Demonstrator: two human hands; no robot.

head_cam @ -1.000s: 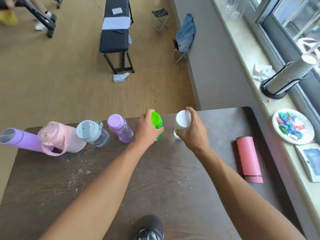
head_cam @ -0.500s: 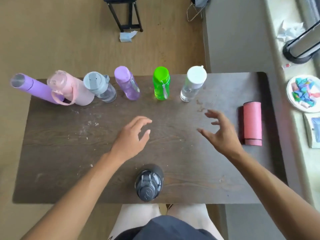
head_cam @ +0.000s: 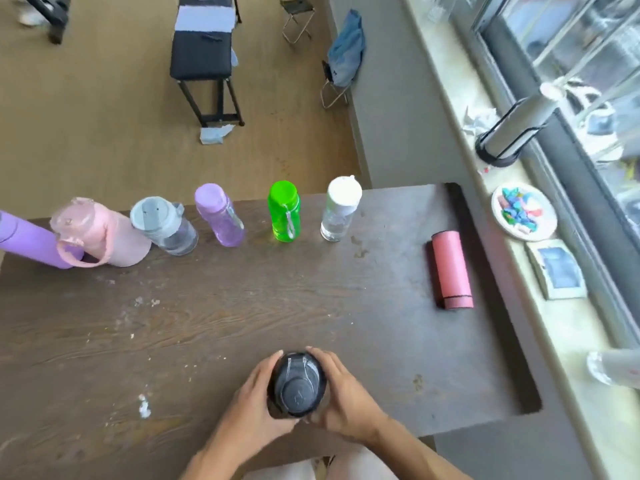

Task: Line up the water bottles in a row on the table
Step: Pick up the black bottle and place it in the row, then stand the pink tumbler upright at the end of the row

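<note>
Several bottles stand in a row along the far edge of the dark table (head_cam: pixel 242 317): a purple flask (head_cam: pixel 24 242), a pink jug (head_cam: pixel 100 233), a grey-lidded clear bottle (head_cam: pixel 162 225), a lilac bottle (head_cam: pixel 220 214), a green bottle (head_cam: pixel 284 211) and a white-capped clear bottle (head_cam: pixel 339 209). A pink flask (head_cam: pixel 452 270) lies on its side at the right. Near the front edge stands a black bottle (head_cam: pixel 298 384). My left hand (head_cam: pixel 256 407) and my right hand (head_cam: pixel 341 400) wrap around its two sides.
To the right runs a window ledge with a plate of coloured bits (head_cam: pixel 523 211), a small card (head_cam: pixel 557 268), a towel-roll holder (head_cam: pixel 512 129) and a glass (head_cam: pixel 613 370). Beyond the table are a black bench (head_cam: pixel 201 53), a folding stool (head_cam: pixel 298 19) and a blue garment (head_cam: pixel 346 51).
Both hands let go of the green and white-capped bottles, drew back toward me, and closed around the black bottle at the front edge.
</note>
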